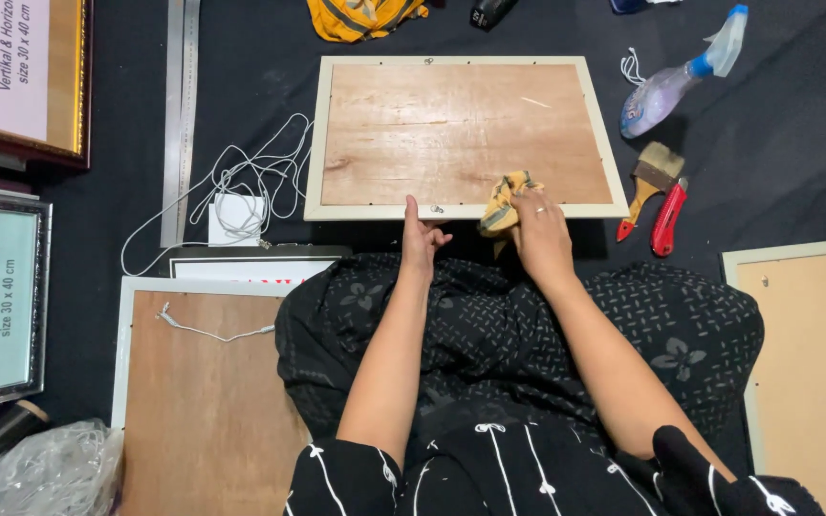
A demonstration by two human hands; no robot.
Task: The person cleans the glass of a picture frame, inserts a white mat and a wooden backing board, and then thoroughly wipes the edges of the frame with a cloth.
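Upper centre of the frame: a rectangular picture frame (pixel 464 134), face down, with a grainy plywood back and a pale cream rim, is laid on a dark cloth floor covering. Its lower edge is steadied by the left hand (pixel 422 239), fingers loose, nothing clasped. A crumpled yellow cloth (pixel 506 199) is grasped by the right hand (pixel 539 234) and pressed at the lower rim. At right, a plastic spray bottle (pixel 676 81), a bristle brush (pixel 650 182) and a red cutter (pixel 667 218) are seen. At left lie a tangled white cord (pixel 250 182) and a steel ruler (pixel 181 115); another plywood-backed frame (pixel 203 392) sits lower left.
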